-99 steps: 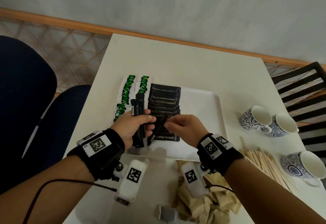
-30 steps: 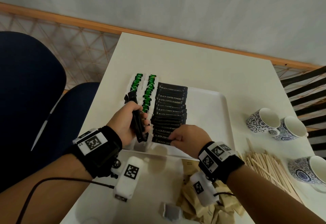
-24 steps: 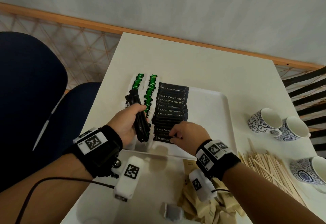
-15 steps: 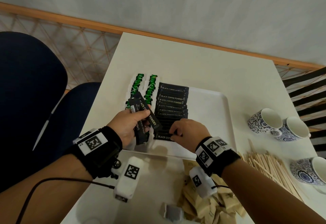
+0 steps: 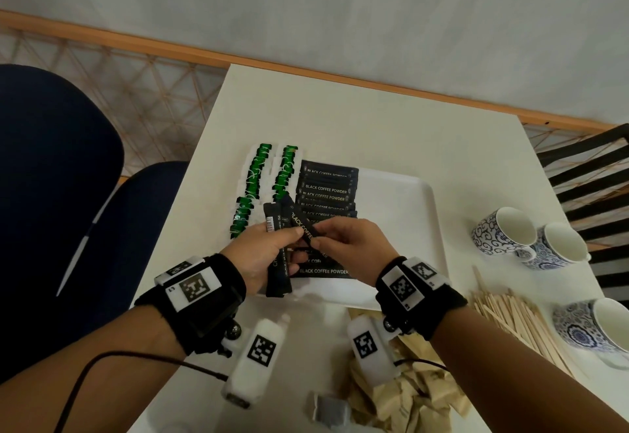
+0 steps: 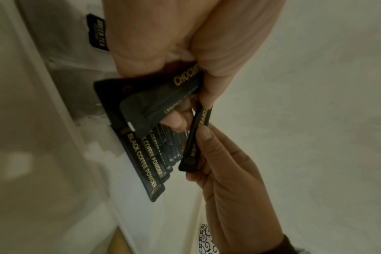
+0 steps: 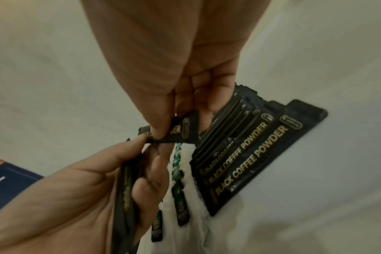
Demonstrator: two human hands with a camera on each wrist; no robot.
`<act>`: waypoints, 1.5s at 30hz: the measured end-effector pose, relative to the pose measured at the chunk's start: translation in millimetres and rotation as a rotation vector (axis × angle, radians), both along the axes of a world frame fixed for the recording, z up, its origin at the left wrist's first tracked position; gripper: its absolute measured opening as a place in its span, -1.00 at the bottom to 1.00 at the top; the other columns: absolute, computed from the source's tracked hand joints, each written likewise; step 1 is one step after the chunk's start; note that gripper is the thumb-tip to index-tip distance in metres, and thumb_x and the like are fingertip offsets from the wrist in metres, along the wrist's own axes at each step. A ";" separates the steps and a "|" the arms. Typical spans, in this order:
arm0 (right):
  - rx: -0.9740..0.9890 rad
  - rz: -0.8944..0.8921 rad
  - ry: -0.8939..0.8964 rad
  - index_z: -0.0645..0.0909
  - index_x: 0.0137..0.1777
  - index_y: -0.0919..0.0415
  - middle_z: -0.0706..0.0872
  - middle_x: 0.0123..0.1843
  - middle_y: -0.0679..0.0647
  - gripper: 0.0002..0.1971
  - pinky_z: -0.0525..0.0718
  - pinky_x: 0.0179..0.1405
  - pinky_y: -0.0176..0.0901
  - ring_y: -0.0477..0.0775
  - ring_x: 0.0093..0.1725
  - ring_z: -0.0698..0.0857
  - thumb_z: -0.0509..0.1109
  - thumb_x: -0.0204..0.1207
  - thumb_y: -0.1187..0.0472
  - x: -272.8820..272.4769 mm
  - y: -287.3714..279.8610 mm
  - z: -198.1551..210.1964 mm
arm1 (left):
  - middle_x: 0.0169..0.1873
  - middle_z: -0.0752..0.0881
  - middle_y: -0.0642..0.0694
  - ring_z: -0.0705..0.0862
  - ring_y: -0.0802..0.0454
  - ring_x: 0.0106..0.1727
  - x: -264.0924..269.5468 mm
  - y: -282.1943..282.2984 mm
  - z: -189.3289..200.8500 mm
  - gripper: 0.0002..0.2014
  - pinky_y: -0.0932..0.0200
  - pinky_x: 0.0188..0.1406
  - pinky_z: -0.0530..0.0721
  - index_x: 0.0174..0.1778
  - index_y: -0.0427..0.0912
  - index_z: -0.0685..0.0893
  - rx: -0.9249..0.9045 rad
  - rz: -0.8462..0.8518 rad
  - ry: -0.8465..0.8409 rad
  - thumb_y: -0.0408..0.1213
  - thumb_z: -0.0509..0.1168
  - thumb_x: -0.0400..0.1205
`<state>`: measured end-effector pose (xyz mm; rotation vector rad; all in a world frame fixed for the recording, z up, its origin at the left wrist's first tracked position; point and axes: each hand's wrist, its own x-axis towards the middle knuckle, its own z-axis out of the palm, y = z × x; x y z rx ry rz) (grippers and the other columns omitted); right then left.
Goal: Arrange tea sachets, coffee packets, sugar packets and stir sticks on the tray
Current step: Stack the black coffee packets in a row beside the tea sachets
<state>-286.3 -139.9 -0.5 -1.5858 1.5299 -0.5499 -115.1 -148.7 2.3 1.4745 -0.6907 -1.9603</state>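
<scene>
Cups (image 5: 531, 238), three of them in blue and white, stand along the table's (image 5: 374, 119) right edge, and a heap of stir sticks (image 5: 510, 317) lies beside them, near the front. Brown sugar packets (image 5: 408, 395) are piled at the table's front edge, with a small grey sachet (image 5: 328, 410) just left of them. A dark blue chair (image 5: 51, 194) stands off the table's left side, and a black slatted chair (image 5: 592, 173) off its right.

The white tray (image 5: 401, 214) sits mid-table. Two columns of green-and-white tea sachets (image 5: 269, 180) run along its left edge; just right of them lies an overlapping row of black coffee packets (image 5: 326, 190) with gold "BLACK COFFEE POWDER" lettering, reaching to the tray's front edge. Both hands hover over the near end of that row and hide part of it.

The left hand (image 5: 262, 259) grips a small bundle (image 5: 277, 252) of black packets, fingers curled round it; one reads "CHOCME". The right hand (image 5: 350, 245) pinches one packet (image 6: 196, 137) between thumb and forefinger, its far end against the left thumb. That packet is held aslant above the row, clear of the tray.
</scene>
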 end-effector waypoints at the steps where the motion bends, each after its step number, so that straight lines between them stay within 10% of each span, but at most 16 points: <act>1: 0.017 -0.008 0.007 0.73 -0.01 -0.12 0.77 -0.27 -0.14 -0.89 0.63 -0.31 -0.33 -0.22 -0.36 0.65 0.44 0.52 0.10 -2.1 -0.2 0.7 | -0.28 0.73 -0.10 0.64 0.03 -0.35 0.6 -0.9 0.7 -0.89 0.18 -0.44 0.60 0.03 -0.22 0.68 0.016 0.016 -0.001 -0.29 0.27 0.68; 7: 0.033 0.165 0.409 0.74 0.11 -0.08 0.62 -0.11 -0.18 -0.81 0.63 0.04 -0.19 -0.07 -0.08 0.67 0.36 0.57 0.08 -27.3 5.2 -1.1 | -0.29 0.67 -0.15 0.55 0.00 -0.42 17.6 -8.8 3.3 -0.85 0.14 -0.45 0.57 -0.07 -0.24 0.58 0.068 0.190 0.017 -0.26 0.18 0.71; 18: -0.029 0.244 0.566 0.71 -0.04 -0.11 0.42 -0.33 -0.31 -0.90 0.42 -0.20 -0.31 -0.18 -0.17 0.50 0.39 0.49 0.00 -17.6 14.9 -17.6 | -0.14 0.68 -0.12 0.63 -0.02 -0.09 16.1 -12.0 2.6 -0.82 -0.04 0.18 0.61 0.10 -0.24 0.72 -0.095 0.215 0.053 -0.30 0.25 0.69; 29: -0.074 0.262 0.622 0.56 -0.10 -0.10 0.52 -0.18 -0.17 -0.94 0.43 -0.29 -0.24 -0.09 -0.17 0.52 0.35 0.50 -0.03 -11.1 8.4 -22.1 | -0.41 0.68 -0.11 0.67 0.08 -0.47 18.4 -8.9 -2.6 -0.96 0.30 -0.57 0.64 -0.12 -0.21 0.67 -0.069 0.161 0.000 -0.38 0.33 0.64; 38: -0.014 -0.075 0.060 0.72 -0.07 -0.07 0.71 -0.31 -0.09 -0.82 0.63 -0.29 -0.23 -0.10 -0.34 0.64 0.29 0.61 -0.03 -16.2 9.6 -5.4 | -0.36 0.71 -0.09 0.65 0.10 -0.47 10.2 -4.0 -7.4 -0.96 0.29 -0.62 0.55 -0.09 -0.19 0.68 -0.065 0.078 -0.059 -0.39 0.35 0.62; 45: -0.004 0.000 0.139 0.73 0.10 -0.07 0.71 -0.32 -0.09 -0.82 0.68 -0.23 -0.10 -0.12 -0.41 0.60 0.31 0.61 0.06 -12.2 12.0 -2.4 | -0.28 0.71 -0.10 0.63 0.05 -0.38 3.7 -2.3 -0.6 -0.84 0.26 -0.55 0.54 0.02 -0.18 0.64 -0.010 0.089 -0.033 -0.17 0.24 0.70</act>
